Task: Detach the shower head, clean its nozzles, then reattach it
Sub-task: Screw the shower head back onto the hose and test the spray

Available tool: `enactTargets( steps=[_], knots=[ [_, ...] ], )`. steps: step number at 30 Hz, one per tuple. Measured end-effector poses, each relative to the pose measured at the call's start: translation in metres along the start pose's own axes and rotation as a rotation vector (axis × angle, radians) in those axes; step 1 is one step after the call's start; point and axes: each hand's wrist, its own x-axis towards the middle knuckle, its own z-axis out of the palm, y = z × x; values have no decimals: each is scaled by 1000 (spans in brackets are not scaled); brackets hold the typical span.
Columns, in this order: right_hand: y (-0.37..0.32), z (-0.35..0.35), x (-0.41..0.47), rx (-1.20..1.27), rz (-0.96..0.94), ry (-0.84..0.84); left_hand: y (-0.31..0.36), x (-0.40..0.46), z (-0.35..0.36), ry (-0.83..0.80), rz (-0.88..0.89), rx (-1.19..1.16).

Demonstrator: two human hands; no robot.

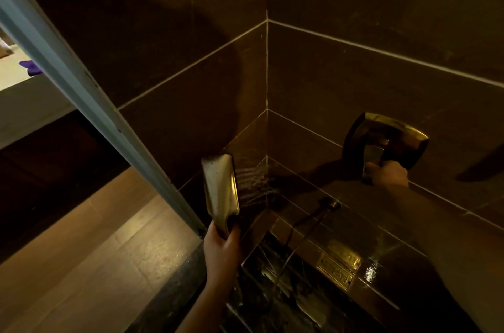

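Note:
My left hand (222,248) grips the handle of a flat metal hand shower head (220,187), held upright with its back toward me. Thin jets of water (252,182) spray from its far face toward the tiled corner. Its hose (296,240) trails down to a wall outlet (331,203). My right hand (386,173) holds the lever (373,158) of the square metal mixer valve (387,139) on the right wall. The nozzle face is turned away and hidden.
Dark tiled walls meet in a corner (267,114). A glass door edge (81,92) runs diagonally on the left, wooden floor (81,251) outside it. The wet shower floor has a shiny rectangular drain cover (336,268). A purple cloth (30,66) lies far left.

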Motion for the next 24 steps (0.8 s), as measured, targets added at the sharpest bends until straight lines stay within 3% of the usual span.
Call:
enactTargets(
  steps=[24],
  knots=[
    [16,0,4,66,8,-2,-7,2,12,66,-5,25]
  ],
)
